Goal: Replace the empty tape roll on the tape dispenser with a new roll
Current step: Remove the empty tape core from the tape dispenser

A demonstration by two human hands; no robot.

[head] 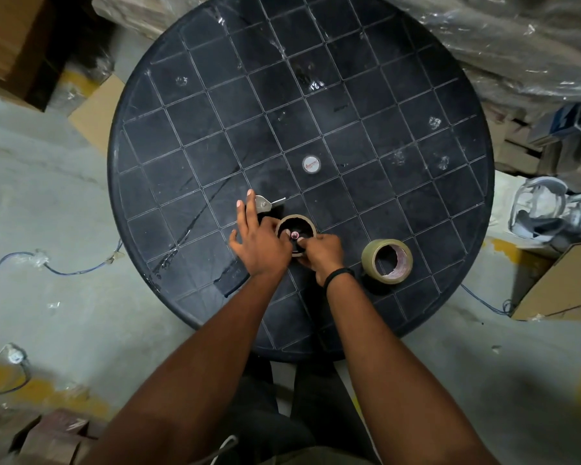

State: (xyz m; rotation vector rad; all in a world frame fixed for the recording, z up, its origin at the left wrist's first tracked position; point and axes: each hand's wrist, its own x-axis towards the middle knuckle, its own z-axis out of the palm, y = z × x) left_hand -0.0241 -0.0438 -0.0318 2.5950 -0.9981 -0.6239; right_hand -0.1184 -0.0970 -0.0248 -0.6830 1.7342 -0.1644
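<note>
Two rolls are in view on the round dark tabletop (366,95): one empty cardboard core (296,220) seated on the tape dispenser (265,209), and one new roll of tape (387,260) lying apart to the right of the hands, near the tabletop's near edge. One dispenser lies flat on the tabletop a little left of centre, its long axis running from the near side, under the hands, up and away to the far left, where its metal cutter end (271,202) points away from the person. The core sits with its open hole facing up toward the camera, and a small pinkish hub shows at its middle. The new roll is tipped so its hole faces up and toward the right, its pink-printed inner core visible. One left hand (260,245) rests over the dispenser body with fingers spread, two fingertips reaching past the cutter; its grip is loose and apart, pressing down rather than clamped. One right hand (321,251), with a black band on the wrist, has its grip pinched together on the near rim of the empty core, thumb and finger at the inner edge. One small round silver cap (311,164) marks the tabletop's centre, well apart from the dispenser.
</note>
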